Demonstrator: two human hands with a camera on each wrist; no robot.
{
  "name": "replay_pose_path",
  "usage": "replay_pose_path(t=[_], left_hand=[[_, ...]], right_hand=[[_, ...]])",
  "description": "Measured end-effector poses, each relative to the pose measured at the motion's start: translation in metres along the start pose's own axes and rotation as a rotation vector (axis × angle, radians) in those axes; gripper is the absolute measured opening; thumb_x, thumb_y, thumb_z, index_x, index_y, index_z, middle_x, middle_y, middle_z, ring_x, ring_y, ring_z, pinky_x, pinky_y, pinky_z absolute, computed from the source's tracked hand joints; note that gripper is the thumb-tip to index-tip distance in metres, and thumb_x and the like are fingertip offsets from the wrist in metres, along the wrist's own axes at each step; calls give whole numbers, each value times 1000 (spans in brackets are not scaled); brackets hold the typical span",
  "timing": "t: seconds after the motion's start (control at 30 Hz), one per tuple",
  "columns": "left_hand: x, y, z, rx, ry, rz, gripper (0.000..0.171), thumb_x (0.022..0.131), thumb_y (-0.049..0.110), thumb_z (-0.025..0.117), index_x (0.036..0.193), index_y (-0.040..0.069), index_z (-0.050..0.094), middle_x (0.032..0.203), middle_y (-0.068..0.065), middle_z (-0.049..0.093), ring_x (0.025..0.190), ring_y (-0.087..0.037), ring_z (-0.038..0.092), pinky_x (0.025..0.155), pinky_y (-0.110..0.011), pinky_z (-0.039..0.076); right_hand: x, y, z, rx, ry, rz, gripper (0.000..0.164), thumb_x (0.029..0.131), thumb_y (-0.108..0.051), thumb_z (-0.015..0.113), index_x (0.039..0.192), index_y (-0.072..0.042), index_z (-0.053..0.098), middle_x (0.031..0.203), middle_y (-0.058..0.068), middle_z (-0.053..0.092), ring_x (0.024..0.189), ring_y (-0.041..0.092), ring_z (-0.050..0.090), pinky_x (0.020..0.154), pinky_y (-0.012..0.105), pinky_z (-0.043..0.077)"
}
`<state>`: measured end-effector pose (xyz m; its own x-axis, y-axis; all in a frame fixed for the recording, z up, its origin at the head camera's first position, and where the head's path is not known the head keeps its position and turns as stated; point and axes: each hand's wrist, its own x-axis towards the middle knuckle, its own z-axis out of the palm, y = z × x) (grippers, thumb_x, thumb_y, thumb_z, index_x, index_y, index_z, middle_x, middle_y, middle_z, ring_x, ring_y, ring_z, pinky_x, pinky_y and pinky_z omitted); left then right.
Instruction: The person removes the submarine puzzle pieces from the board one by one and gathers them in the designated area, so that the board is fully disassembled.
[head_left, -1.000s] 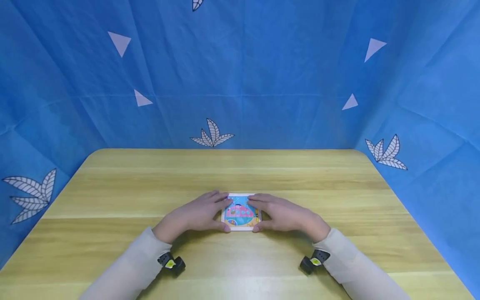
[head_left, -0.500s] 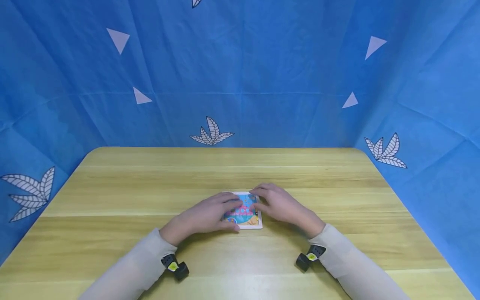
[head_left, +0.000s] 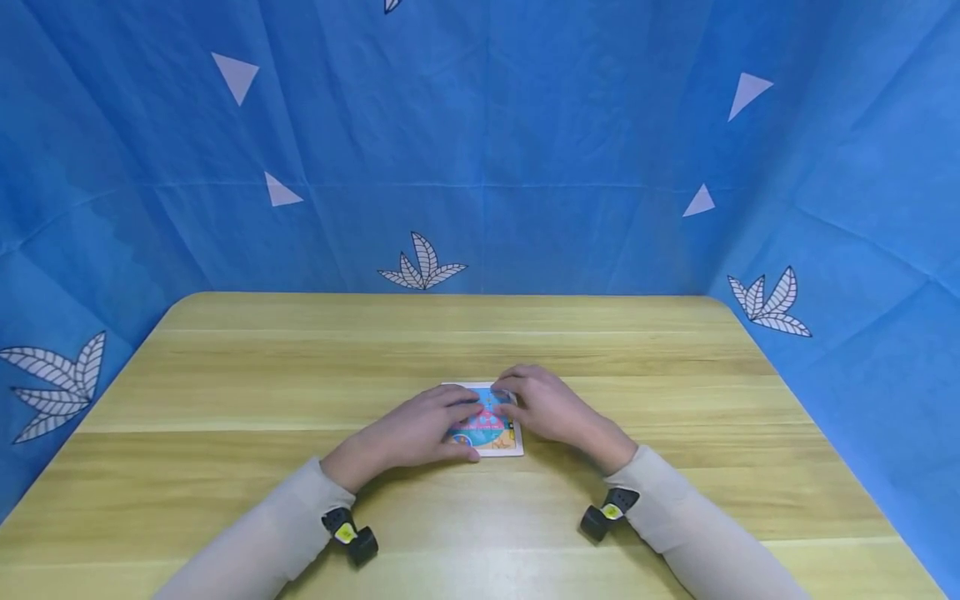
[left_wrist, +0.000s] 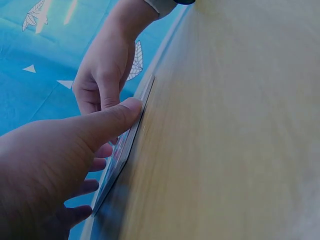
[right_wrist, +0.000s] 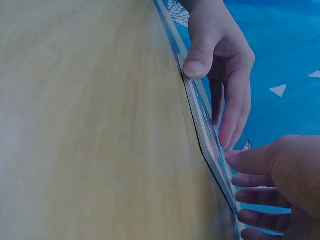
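Observation:
A small picture puzzle (head_left: 487,433) with a white border lies flat on the wooden table, its colourful sea-like picture crossed by thin grid lines. My left hand (head_left: 420,427) rests over its left side, fingers spread across the picture and thumb on the near edge. In the left wrist view that thumb (left_wrist: 127,110) lies on the rim of the puzzle (left_wrist: 125,150). Over the upper right part is my right hand (head_left: 551,404), with thumb and fingertips touching the picture. From the right wrist, my right hand (right_wrist: 295,175) shows spread fingers at the puzzle's side. Both hands hide parts of the picture.
The wooden table (head_left: 480,525) has rounded far corners. A blue cloth (head_left: 525,125) with white triangles and leaf prints hangs behind and at both sides. Black wrist devices (head_left: 351,535) sit on both sleeves.
My left hand has shifted right, further over the puzzle. The right hand has left the near right edge and moved up to the upper right part, then slightly left.

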<state>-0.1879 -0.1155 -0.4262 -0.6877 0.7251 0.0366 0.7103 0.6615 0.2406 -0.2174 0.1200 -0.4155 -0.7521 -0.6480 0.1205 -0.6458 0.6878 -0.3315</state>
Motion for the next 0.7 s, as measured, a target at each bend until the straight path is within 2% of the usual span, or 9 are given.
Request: replay_pose_path(t=[0.23,0.53,0.7], left_hand=[[-1,-1,1,7,15,9,73,90,59,60,142,8,52,147,-8,45,138,-26,38,114,-40,31],[0,0,2,7,25,17,73,91,59,59,142,8,52,148,-9,45,138,-26,38,115,-41,30],[-1,-2,5,13,22,26,72,91,59,59,142,9,52,148,-8,45,138,-26,37,115,-40,29]], right_hand=[[2,-7,1,-53,11,-22,34,93,-23,68,119,0,68,119,12,64,113,29,59,100,43,47],[6,-22,-2,-97,-44,78,33,95,-21,66,118,2,68,124,11,60,114,29,56,99,41,48],[6,-26,0,-151,-25,79,29,95,-20,66,115,1,70,120,10,62,109,28,58,95,39,50]])
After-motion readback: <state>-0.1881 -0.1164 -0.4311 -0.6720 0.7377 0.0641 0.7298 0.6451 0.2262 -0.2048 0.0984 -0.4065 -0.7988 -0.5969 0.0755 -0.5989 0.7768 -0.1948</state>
